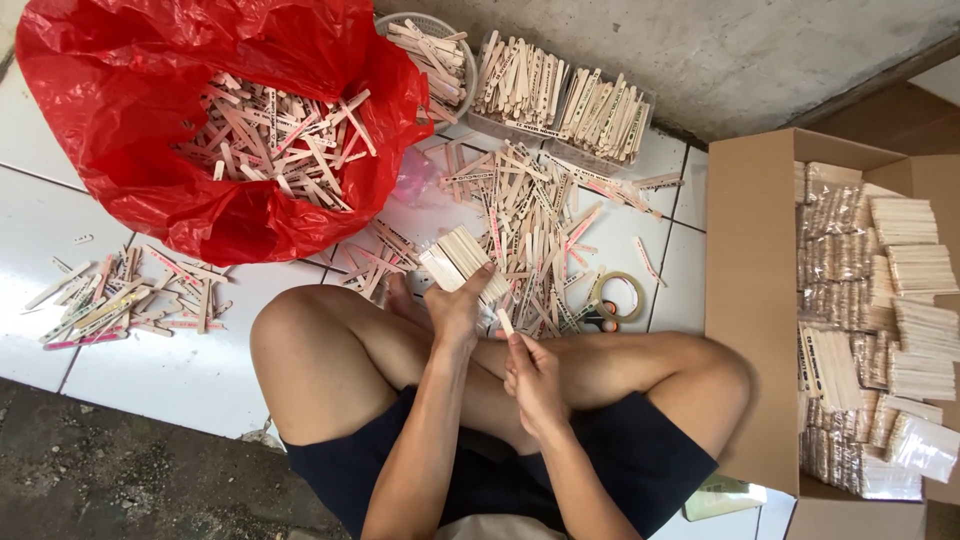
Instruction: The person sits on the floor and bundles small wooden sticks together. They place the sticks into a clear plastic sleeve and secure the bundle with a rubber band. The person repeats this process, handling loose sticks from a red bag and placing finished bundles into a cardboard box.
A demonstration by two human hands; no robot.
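I sit cross-legged on a white tiled floor. My left hand [458, 308] grips a fanned stack of flat wooden sticks [456, 256], held above my knee. My right hand [532, 375] pinches a single wooden stick [505, 322] just below and right of that stack. A loose heap of the same sticks [525, 225] lies on the tiles right in front of my hands.
A red plastic bag [120, 150] full of sticks lies at the far left, with a small scatter [120, 295] below it. A white basket [440, 50] and a clear tray [565, 100] hold more. A tape roll [620, 296] lies nearby. A cardboard box [755, 300] of bundled packs stands right.
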